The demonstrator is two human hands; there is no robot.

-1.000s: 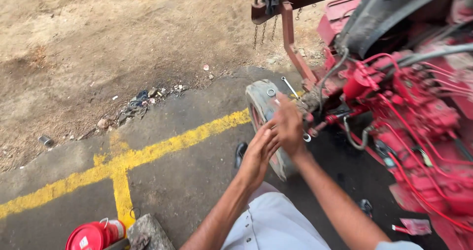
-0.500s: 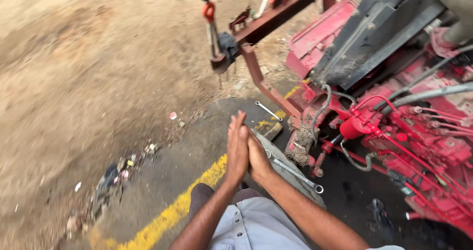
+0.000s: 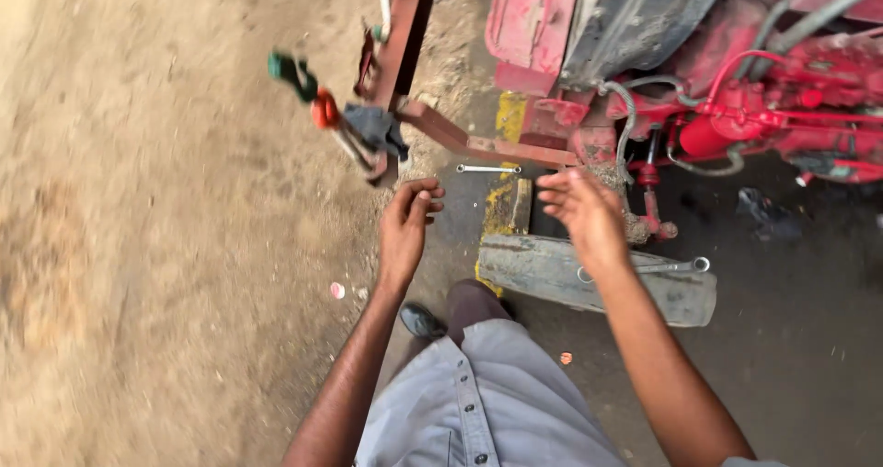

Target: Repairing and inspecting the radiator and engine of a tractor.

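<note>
**Both hands free above the grey metal cover**

Nearest the camera is the person's grey buttoned shirt point(image 3: 487, 403), with a dark shoe point(image 3: 421, 321) just left of the grey metal cover point(image 3: 561, 278). That cover lies flat on the ground right in front of the person, dusty and worn. It looks heavy and stiff, likely gritty rather than slippery, best taken by its two long edges. A spanner point(image 3: 676, 266) rests on the cover's right part and would slide off if the cover tips. The right hand point(image 3: 589, 214) hovers just above the cover, fingers loosely spread, gripping nothing. The left hand point(image 3: 407, 228), left of the cover, is half curled and equally empty. Beyond the cover lies a second spanner point(image 3: 487, 168) on the ground. Farther still stands the red machine point(image 3: 754, 108) with its hoses, and a red bar point(image 3: 478, 143) reaching over the far side of the cover, crowding any lift
</note>
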